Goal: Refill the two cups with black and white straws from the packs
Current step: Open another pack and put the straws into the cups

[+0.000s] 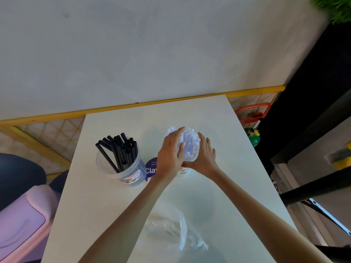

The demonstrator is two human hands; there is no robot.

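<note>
On the white table (218,196) a clear plastic cup (121,171) at the left holds several black straws (121,149), which lean and stand upright. To its right a bundle of white straws (190,143) stands in a second cup, mostly hidden by my hands. My left hand (171,154) lies against the bundle's left side with straight fingers over the straw tops. My right hand (205,154) presses the right side, fingers straight and pointing up. A crumpled clear plastic pack (174,232) lies near the table's front edge, between my forearms.
A round purple sticker or card (151,168) lies on the table between the two cups. A pink bin (22,221) stands left of the table. A red and green object (252,120) sits on the floor at the right, beside dark furniture.
</note>
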